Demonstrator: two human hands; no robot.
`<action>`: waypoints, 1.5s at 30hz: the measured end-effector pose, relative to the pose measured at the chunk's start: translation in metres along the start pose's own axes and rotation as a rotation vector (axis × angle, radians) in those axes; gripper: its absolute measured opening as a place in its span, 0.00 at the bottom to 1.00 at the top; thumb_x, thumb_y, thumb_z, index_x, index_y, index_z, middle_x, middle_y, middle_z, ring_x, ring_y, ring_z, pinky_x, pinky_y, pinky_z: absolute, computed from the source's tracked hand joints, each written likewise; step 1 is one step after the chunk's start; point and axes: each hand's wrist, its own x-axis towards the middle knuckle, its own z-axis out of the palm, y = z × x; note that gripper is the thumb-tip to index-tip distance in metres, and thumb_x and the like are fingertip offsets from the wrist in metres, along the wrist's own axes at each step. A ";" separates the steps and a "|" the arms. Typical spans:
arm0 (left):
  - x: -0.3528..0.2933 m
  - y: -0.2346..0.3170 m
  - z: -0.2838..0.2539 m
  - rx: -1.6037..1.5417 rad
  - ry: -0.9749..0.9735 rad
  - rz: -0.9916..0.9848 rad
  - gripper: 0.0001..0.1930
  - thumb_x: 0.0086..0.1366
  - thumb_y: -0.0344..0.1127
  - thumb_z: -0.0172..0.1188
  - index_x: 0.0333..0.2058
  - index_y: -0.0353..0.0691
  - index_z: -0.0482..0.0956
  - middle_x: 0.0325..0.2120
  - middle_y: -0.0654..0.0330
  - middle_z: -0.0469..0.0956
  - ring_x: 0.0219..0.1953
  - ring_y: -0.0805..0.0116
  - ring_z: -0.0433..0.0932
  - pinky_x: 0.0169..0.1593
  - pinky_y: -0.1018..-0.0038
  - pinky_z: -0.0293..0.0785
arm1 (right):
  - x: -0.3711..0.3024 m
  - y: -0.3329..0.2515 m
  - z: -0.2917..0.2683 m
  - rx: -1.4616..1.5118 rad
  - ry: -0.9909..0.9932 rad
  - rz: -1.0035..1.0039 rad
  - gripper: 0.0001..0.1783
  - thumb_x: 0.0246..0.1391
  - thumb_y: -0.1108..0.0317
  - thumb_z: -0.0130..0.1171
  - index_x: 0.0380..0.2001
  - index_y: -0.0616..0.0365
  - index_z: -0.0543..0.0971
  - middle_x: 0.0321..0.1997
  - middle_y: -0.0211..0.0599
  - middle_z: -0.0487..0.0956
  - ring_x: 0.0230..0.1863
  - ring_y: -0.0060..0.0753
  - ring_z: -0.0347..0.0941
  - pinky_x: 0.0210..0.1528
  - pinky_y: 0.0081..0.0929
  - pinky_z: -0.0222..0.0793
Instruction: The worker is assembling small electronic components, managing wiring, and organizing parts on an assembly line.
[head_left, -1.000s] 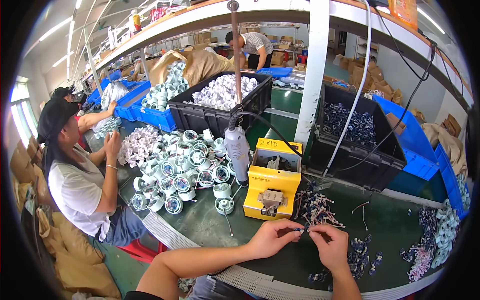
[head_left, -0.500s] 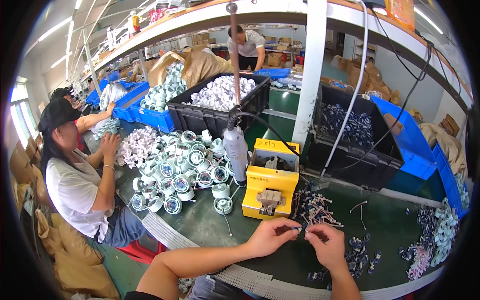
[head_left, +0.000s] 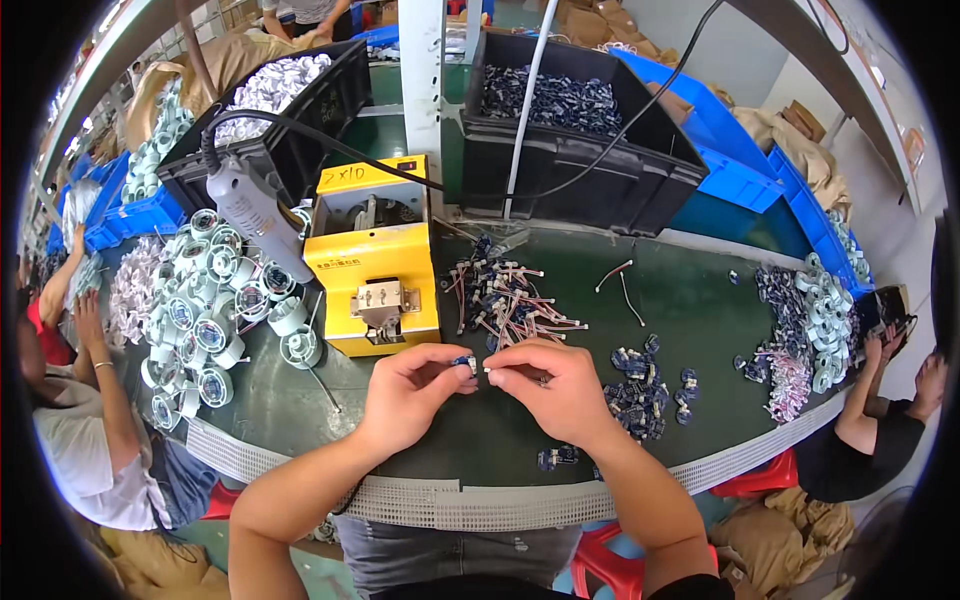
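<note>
Both my hands are held over the green work surface, just in front of a yellow bench machine (head_left: 370, 240) with a metal block at its front. My left hand (head_left: 405, 398) pinches a small blue circuit board (head_left: 462, 362) between thumb and fingers. Facing it, my right hand (head_left: 558, 392) grips a tiny white connector (head_left: 488, 370), a small gap away from the board. Any wire on that connector is hidden by my fingers. Behind the right hand lies a heap of boards with red and white wires (head_left: 505, 305). Loose blue boards (head_left: 640, 395) are scattered to its right.
White round motor housings (head_left: 205, 325) pile up at the left, near a hanging grey electric screwdriver (head_left: 255, 215). Black bins (head_left: 580, 165) stand at the back. White parts (head_left: 828, 325) lie far right. People sit on both sides, one with an arm (head_left: 105, 390) at the left.
My view has swung right and downward, so the bench sits further left in it and a person at the right now shows. Both hands stay close together, still pinching.
</note>
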 end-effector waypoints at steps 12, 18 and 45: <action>0.001 -0.003 0.000 0.041 -0.020 0.005 0.10 0.66 0.24 0.61 0.45 0.31 0.79 0.37 0.57 0.83 0.39 0.73 0.82 0.46 0.77 0.80 | 0.002 -0.002 0.005 0.044 -0.015 0.090 0.07 0.52 0.76 0.67 0.35 0.65 0.83 0.34 0.38 0.85 0.35 0.23 0.82 0.40 0.21 0.78; -0.005 0.004 0.001 0.355 -0.013 0.178 0.09 0.64 0.25 0.64 0.43 0.33 0.82 0.35 0.58 0.83 0.37 0.75 0.81 0.42 0.78 0.79 | -0.001 -0.003 0.008 -0.079 0.046 -0.018 0.05 0.49 0.77 0.67 0.31 0.64 0.84 0.32 0.40 0.85 0.32 0.29 0.83 0.37 0.23 0.79; -0.003 0.005 -0.001 0.615 -0.043 0.503 0.09 0.62 0.29 0.65 0.41 0.35 0.82 0.35 0.57 0.83 0.34 0.66 0.83 0.38 0.74 0.78 | -0.006 0.006 0.013 -0.036 0.052 0.057 0.03 0.49 0.80 0.64 0.30 0.68 0.82 0.25 0.36 0.83 0.28 0.22 0.79 0.33 0.19 0.74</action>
